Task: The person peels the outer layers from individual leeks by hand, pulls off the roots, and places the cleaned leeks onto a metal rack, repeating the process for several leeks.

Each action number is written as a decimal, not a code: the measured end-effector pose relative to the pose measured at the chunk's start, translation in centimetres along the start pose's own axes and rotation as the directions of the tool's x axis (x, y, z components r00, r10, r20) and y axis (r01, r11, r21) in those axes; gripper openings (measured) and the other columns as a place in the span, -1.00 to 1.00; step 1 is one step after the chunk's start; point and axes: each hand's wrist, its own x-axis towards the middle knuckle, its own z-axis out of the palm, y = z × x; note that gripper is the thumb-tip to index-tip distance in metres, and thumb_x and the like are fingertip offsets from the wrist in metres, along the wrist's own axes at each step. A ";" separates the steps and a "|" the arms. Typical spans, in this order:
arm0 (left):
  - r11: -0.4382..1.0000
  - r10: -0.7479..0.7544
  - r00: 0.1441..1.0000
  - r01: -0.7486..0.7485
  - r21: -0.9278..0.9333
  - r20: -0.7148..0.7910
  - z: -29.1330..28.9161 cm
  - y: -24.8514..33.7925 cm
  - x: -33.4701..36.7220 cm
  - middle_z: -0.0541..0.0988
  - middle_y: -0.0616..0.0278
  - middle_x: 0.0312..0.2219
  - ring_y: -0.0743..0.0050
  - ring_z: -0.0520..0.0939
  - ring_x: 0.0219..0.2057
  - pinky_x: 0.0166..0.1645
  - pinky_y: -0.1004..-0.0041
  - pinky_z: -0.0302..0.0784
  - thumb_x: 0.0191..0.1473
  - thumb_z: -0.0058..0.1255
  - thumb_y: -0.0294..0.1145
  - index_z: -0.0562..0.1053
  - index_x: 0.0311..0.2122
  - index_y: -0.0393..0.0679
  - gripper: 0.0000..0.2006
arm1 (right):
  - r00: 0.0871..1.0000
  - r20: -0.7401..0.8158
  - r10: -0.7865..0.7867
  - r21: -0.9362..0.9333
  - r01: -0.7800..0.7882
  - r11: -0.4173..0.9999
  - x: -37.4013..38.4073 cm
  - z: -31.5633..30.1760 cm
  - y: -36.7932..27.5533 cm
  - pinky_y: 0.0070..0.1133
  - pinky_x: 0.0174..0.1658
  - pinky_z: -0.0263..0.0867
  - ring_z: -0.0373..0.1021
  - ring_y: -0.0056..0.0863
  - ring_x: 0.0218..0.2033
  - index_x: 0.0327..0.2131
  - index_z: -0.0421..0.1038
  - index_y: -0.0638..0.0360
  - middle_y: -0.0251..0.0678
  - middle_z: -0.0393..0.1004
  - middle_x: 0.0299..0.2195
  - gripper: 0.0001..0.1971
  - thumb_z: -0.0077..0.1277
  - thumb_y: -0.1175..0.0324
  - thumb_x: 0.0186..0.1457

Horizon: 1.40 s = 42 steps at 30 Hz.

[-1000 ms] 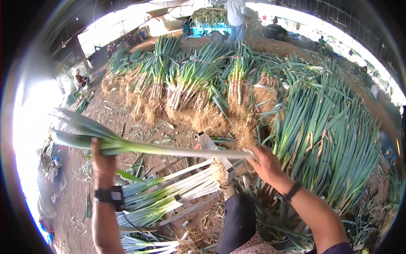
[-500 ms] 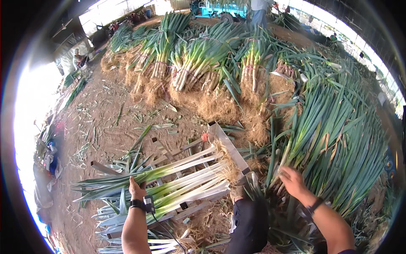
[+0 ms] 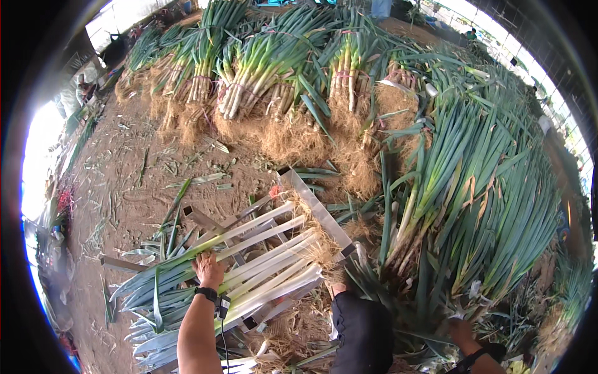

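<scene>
Several large green onions [image 3: 268, 262] with long white shafts and fibrous roots lie side by side across a metal rack [image 3: 319, 209]. My left hand [image 3: 208, 269] rests on them where the shafts turn green, its fingers apart, palm down. It wears a dark wristband with a small device and cord. At the lower right, my right hand [image 3: 461, 333] is low among loose leaves, beside the base of a big pile of green onions [image 3: 479, 187]. That hand is blurred and dim, so its fingers cannot be made out.
Tied bundles of green onions [image 3: 249, 81] lean in a row at the back, roots toward me. Trimmed leaf scraps litter the dirt floor [image 3: 124, 174]. My dark-clad leg [image 3: 361, 330] is just right of the rack. More green onions [image 3: 567, 299] lie at the far right.
My right hand has dropped from beside the pile's root ends to the loose leaves at lower right. My left hand now lies flatter on the green onions. The whole view has shifted.
</scene>
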 end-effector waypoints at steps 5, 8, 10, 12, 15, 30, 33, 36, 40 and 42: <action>0.979 0.191 0.975 -0.198 0.051 0.114 -1.7 -0.3 -1.9 0.42 0.16 -0.17 0.16 0.33 -0.03 0.06 0.15 0.19 -0.18 0.11 -0.16 0.41 -0.06 0.15 -0.53 | 0.992 0.120 0.030 0.064 -0.038 0.997 -2.3 1.8 -0.7 -0.37 -0.22 0.31 0.41 -0.11 -0.29 -0.37 0.47 0.21 -0.07 0.48 -0.40 -0.77 -0.03 0.32 -0.13; 0.965 0.256 0.966 -0.252 -0.072 0.040 -1.2 -0.4 -3.2 0.43 0.20 -0.29 0.14 0.39 -0.18 -0.06 0.24 0.31 -0.19 0.12 -0.25 0.44 -0.10 0.18 -0.58 | 0.990 0.139 -0.003 0.168 -0.021 0.986 -2.5 1.2 -3.2 -0.39 -0.22 0.31 0.41 -0.10 -0.31 -0.35 0.47 0.19 -0.07 0.48 -0.41 -0.76 -0.04 0.30 -0.12; 0.963 0.255 0.966 -0.250 -0.098 0.047 -0.4 -1.2 -2.7 0.43 0.20 -0.29 0.12 0.38 -0.18 -0.07 0.25 0.32 -0.18 0.11 -0.27 0.44 -0.10 0.14 -0.59 | 0.990 0.138 -0.026 0.164 0.003 0.987 -2.5 1.7 -3.1 -0.39 -0.23 0.31 0.41 -0.10 -0.32 -0.34 0.47 0.19 -0.07 0.48 -0.42 -0.75 -0.04 0.30 -0.12; 0.930 0.068 0.997 -0.075 -0.360 -0.032 1.6 -3.9 -1.3 0.40 0.15 -0.25 0.08 0.37 -0.18 -0.09 0.25 0.35 -0.19 0.11 -0.29 0.35 -0.01 0.05 -0.49 | 0.987 0.144 -0.064 0.168 0.039 0.985 -1.7 2.4 -3.4 -0.40 -0.24 0.32 0.41 -0.09 -0.33 -0.33 0.47 0.19 -0.08 0.48 -0.42 -0.74 -0.05 0.30 -0.12; 0.982 -0.065 0.963 0.014 -0.190 -0.262 1.9 -2.9 -1.3 0.34 0.09 -0.20 0.04 0.35 -0.15 -0.10 0.26 0.37 -0.21 0.13 -0.30 0.24 0.06 0.01 -0.37 | 0.986 0.160 -0.056 0.146 0.032 0.989 -1.7 1.7 -3.6 -0.40 -0.25 0.32 0.42 -0.10 -0.33 -0.31 0.46 0.20 -0.07 0.48 -0.42 -0.73 -0.05 0.30 -0.12; 0.972 0.175 0.950 -0.126 -0.198 0.259 -0.3 -4.3 1.3 0.51 0.13 -0.28 0.12 0.48 -0.18 -0.07 0.15 0.27 -0.04 -0.09 -0.08 0.49 -0.24 0.00 -0.69 | 0.960 0.281 0.000 0.278 -0.081 0.957 -3.2 2.2 -4.4 -0.42 -0.24 0.30 0.42 -0.15 -0.32 -0.32 0.44 0.25 -0.05 0.47 -0.40 -0.70 -0.03 0.25 -0.11; 0.990 0.086 0.961 -0.052 -0.133 0.264 0.3 -4.6 0.6 0.50 0.17 -0.24 0.19 0.42 -0.08 0.01 0.06 0.18 -0.06 -0.08 -0.02 0.50 -0.26 0.04 -0.68 | 0.954 0.290 -0.071 0.198 0.013 0.980 -2.6 3.2 -3.5 -0.36 -0.25 0.30 0.41 -0.11 -0.31 -0.34 0.46 0.26 -0.03 0.47 -0.42 -0.66 0.01 0.20 -0.17; 0.998 0.033 0.998 -0.030 -0.055 0.060 -0.6 0.6 -0.5 0.42 0.16 -0.13 0.17 0.24 0.07 0.12 -0.04 -0.04 -0.10 -0.05 0.06 0.48 -0.22 0.08 -0.62 | 0.961 0.276 0.004 0.114 -0.037 0.993 -2.7 3.2 -1.5 -0.36 -0.22 0.30 0.41 -0.10 -0.29 -0.34 0.46 0.25 -0.03 0.47 -0.39 -0.66 0.01 0.19 -0.15; 0.975 -0.221 0.970 0.223 0.015 -0.098 -1.3 -0.9 -2.0 0.29 0.10 -0.02 0.08 0.06 0.14 0.19 -0.05 -0.29 -0.17 -0.03 0.17 0.40 -0.10 0.06 -0.45 | 0.892 0.442 0.089 0.088 -0.142 0.986 -2.5 2.0 -4.4 -0.36 -0.02 0.18 0.25 -0.13 -0.03 -0.08 0.32 0.25 -0.05 0.33 -0.07 -0.66 -0.16 0.28 0.12; 0.973 -0.227 0.974 0.227 0.039 -0.018 -1.3 -1.8 -2.2 0.29 0.09 -0.02 0.08 0.06 0.15 0.21 -0.04 -0.31 -0.17 -0.05 0.20 0.37 -0.05 -0.01 -0.38 | 0.898 0.434 0.066 0.085 -0.114 0.990 -2.4 1.6 -4.8 -0.37 -0.02 0.18 0.25 -0.12 -0.04 -0.08 0.32 0.29 -0.03 0.33 -0.07 -0.66 -0.15 0.29 0.11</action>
